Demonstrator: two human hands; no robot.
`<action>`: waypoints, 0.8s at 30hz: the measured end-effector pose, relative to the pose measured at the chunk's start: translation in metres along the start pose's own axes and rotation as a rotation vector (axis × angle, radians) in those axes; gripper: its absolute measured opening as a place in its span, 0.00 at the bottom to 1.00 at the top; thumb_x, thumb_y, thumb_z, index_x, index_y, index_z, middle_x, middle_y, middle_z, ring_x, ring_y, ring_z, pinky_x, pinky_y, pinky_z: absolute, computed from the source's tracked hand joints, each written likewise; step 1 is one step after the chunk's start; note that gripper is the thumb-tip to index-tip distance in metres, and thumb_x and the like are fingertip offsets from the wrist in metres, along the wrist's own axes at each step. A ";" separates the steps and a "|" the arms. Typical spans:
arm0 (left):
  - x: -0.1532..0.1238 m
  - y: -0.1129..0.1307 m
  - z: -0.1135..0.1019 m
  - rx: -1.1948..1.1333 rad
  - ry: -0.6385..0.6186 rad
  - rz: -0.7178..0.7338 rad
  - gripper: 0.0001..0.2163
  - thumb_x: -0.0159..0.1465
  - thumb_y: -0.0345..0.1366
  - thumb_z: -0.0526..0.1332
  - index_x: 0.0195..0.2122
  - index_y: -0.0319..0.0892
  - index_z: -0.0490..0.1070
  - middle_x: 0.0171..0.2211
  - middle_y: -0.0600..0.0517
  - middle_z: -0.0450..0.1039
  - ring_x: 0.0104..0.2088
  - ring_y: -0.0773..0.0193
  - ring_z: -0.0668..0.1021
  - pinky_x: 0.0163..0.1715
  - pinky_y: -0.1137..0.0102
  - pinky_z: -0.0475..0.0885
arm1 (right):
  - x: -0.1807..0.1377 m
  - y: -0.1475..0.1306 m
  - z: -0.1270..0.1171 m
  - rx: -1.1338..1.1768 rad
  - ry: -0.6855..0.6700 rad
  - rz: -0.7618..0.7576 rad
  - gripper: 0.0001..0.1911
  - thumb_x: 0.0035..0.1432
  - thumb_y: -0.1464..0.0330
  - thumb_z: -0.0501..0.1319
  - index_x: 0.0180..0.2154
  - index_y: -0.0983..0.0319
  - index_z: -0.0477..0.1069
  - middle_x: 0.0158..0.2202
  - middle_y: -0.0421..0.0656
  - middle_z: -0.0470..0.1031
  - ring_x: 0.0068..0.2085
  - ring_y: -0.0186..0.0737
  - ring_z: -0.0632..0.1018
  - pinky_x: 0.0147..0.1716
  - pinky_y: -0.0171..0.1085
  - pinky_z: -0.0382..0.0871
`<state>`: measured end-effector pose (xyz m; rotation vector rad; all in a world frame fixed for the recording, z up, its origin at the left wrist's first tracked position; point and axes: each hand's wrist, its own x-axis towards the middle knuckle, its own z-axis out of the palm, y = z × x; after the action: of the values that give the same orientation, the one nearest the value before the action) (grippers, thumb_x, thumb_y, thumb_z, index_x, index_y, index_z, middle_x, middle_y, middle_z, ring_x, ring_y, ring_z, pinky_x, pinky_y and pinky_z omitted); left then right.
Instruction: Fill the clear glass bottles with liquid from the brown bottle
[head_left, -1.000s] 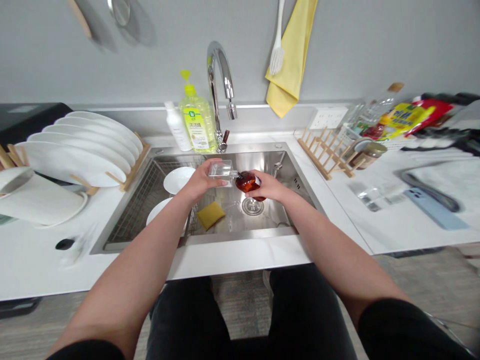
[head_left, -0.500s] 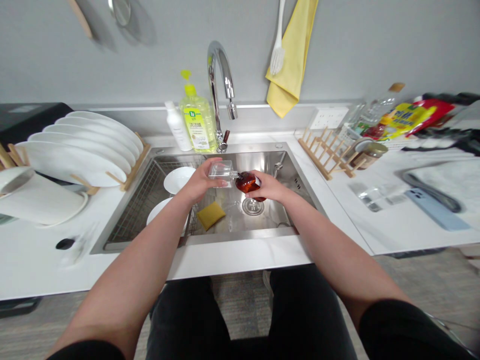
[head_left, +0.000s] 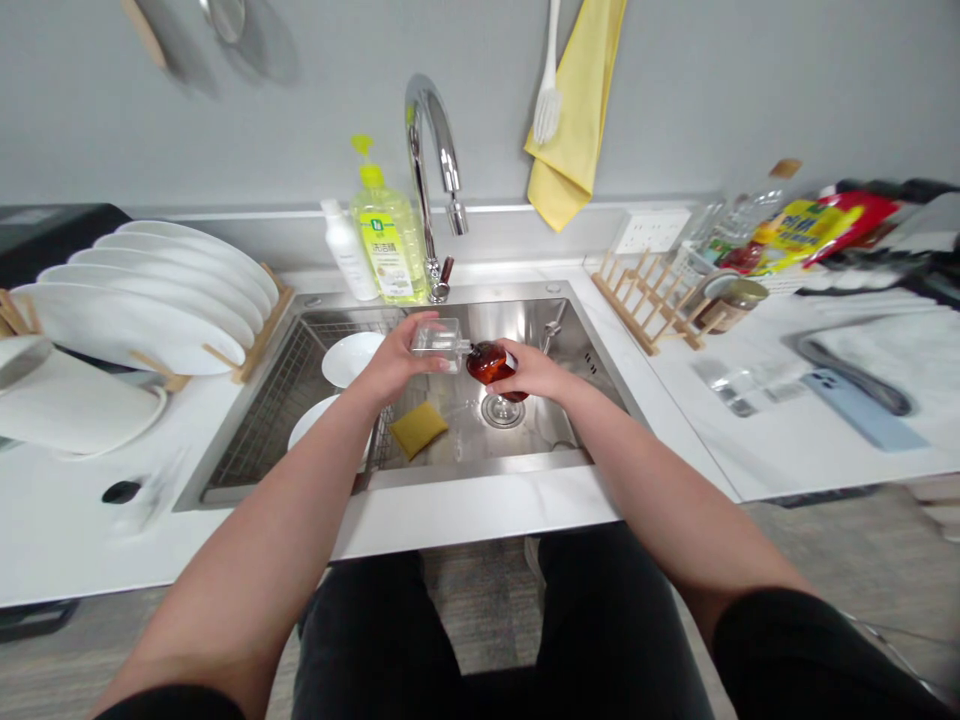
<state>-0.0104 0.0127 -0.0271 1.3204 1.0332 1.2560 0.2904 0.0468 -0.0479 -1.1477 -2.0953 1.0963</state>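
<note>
Over the sink point(head_left: 465, 462), my left hand point(head_left: 401, 362) is closed around a clear square glass bottle point(head_left: 441, 340) lying on its side, its neck pointing right. My right hand point(head_left: 534, 370) grips a dark amber bottle point(head_left: 489, 363), tilted so that its dark mouth meets the clear bottle's neck. Whether liquid passes between them I cannot tell. Beneath the hands a yellow sponge point(head_left: 418, 430) lies on the sink floor, left of the round drain point(head_left: 504, 410). Two white dishes, one a plate point(head_left: 351, 358), sit in the wire rack at the sink's left side.
Behind the sink stand the faucet point(head_left: 431, 180), a yellow-green dish soap bottle point(head_left: 390, 245) and a white bottle point(head_left: 349, 250). White plates point(head_left: 135, 310) fill a wooden rack at left. On the right are an unloaded wooden rack point(head_left: 649, 300), a jar point(head_left: 731, 305) and a phone point(head_left: 862, 408).
The view has shifted slightly, so everything sits a little further left. Both hands keep their hold, and the two bottles stay mouth to mouth.
</note>
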 end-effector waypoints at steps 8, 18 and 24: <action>0.000 0.000 0.000 0.039 -0.017 0.038 0.45 0.43 0.35 0.87 0.65 0.48 0.77 0.61 0.45 0.80 0.57 0.46 0.83 0.60 0.50 0.82 | 0.001 0.002 0.002 0.010 -0.010 -0.012 0.40 0.48 0.62 0.86 0.62 0.56 0.80 0.56 0.45 0.89 0.58 0.60 0.87 0.66 0.59 0.78; -0.001 0.000 -0.001 0.057 -0.021 0.053 0.46 0.45 0.33 0.87 0.67 0.49 0.77 0.62 0.44 0.79 0.61 0.44 0.82 0.61 0.49 0.81 | 0.001 -0.002 0.000 -0.053 -0.020 -0.014 0.40 0.48 0.60 0.87 0.61 0.58 0.80 0.56 0.47 0.89 0.58 0.60 0.87 0.65 0.57 0.77; 0.000 -0.001 0.000 0.040 -0.023 0.074 0.45 0.44 0.33 0.87 0.64 0.48 0.73 0.60 0.45 0.80 0.61 0.47 0.81 0.56 0.55 0.82 | 0.001 -0.001 0.001 -0.052 -0.022 -0.012 0.40 0.48 0.61 0.87 0.62 0.58 0.80 0.57 0.47 0.89 0.58 0.60 0.87 0.65 0.57 0.78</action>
<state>-0.0104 0.0129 -0.0277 1.4122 1.0059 1.2783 0.2888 0.0471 -0.0472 -1.1511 -2.1566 1.0591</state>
